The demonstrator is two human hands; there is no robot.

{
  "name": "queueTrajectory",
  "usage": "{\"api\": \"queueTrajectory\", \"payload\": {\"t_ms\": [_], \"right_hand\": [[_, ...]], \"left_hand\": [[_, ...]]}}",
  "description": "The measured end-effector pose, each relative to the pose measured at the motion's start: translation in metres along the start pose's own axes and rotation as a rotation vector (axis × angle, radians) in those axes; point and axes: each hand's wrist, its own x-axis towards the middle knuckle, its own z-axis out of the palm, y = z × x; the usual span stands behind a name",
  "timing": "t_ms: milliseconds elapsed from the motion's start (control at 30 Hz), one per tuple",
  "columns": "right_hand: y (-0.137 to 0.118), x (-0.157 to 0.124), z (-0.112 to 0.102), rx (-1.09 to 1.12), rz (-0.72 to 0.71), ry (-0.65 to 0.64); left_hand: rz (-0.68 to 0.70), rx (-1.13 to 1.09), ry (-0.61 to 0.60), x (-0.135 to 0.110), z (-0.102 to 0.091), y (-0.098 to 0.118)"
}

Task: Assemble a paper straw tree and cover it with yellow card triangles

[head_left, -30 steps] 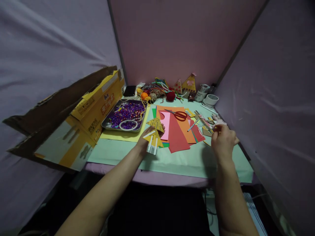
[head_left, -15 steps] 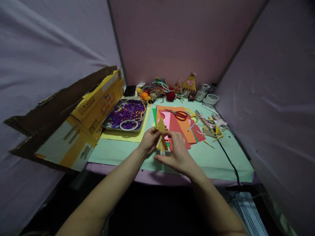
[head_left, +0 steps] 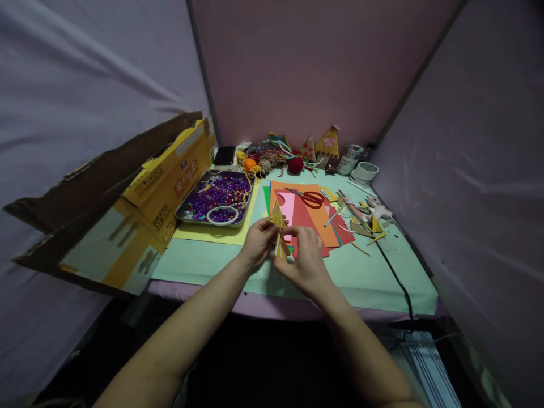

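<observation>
Between my two hands, above the front of the table, is a small yellow cardboard piece point(head_left: 277, 217) with a pointed triangular top and a flared lower part. My left hand point(head_left: 258, 241) pinches it at its middle from the left side. From the right, my right hand point(head_left: 304, 255) curls around the lower part, its index finger at the middle and its thumb by the bottom edge. Colored paper sheets point(head_left: 301, 218) lie just behind the hands, and red-handled scissors point(head_left: 311, 198) rest on them.
At left, a metal tray point(head_left: 182, 218) of purple beads holds a white ring point(head_left: 222, 215), beside a large yellow cardboard box point(head_left: 170, 192). Yarn balls point(head_left: 294, 165), decorated cardboard triangles point(head_left: 327, 144) and tape rolls point(head_left: 364, 173) line the back. Cardboard scraps point(head_left: 361, 228) lie right.
My right thumb has moved up and in, closing against the lower end of the cardboard piece. The white strip ends that hung below it no longer show.
</observation>
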Motion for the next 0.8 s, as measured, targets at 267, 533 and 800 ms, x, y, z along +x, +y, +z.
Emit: {"api": "queueTrajectory", "payload": {"t_ms": [267,533,800], "right_hand": [[0.003,0.003,0.001,-0.004,0.022,-0.028],[-0.002,-0.001,-0.006,0.097,0.031,-0.056],[0.017,0.009,-0.015,0.051,0.020,0.034]], "left_hand": [[0.003,-0.003,-0.018,0.000,-0.001,-0.002],[-0.012,0.014,-0.011,0.000,-0.002,-0.001],[-0.032,0.040,-0.047,-0.002,-0.001,-0.002]]}}
